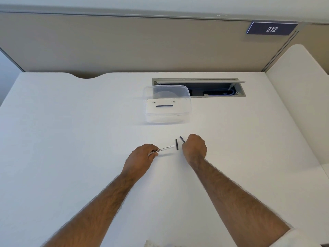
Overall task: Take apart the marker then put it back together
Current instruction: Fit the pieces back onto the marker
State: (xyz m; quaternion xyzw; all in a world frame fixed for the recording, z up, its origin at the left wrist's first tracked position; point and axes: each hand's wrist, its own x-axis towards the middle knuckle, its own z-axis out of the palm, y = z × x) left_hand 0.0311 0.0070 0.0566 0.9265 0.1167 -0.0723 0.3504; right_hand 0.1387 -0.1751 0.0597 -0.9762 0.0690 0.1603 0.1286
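marker barrel, white with printed lettering, lies near the middle of the worktop, a little toward the near edge, its back end pinched in the fingers of the left hand. its free end points toward the right edge, just short of a dark slim piece that lies crosswise on the worktop, apart from the barrel. the right hand is curled shut around a second dark slim piece, whose tip sticks out toward the far edge; how its fingers sit underneath i cannot tell. a third dark strip rests in a clear plastic box nearer the far edge, beside an open cable hatch.

with the parts separated, the marker looks taken apart, so this seems to be the turn toward reassembly, or the last of the stripping down. next likely calls for lining the held piece up with the barrel's open end while the left hand keeps it steady and slightly raised.
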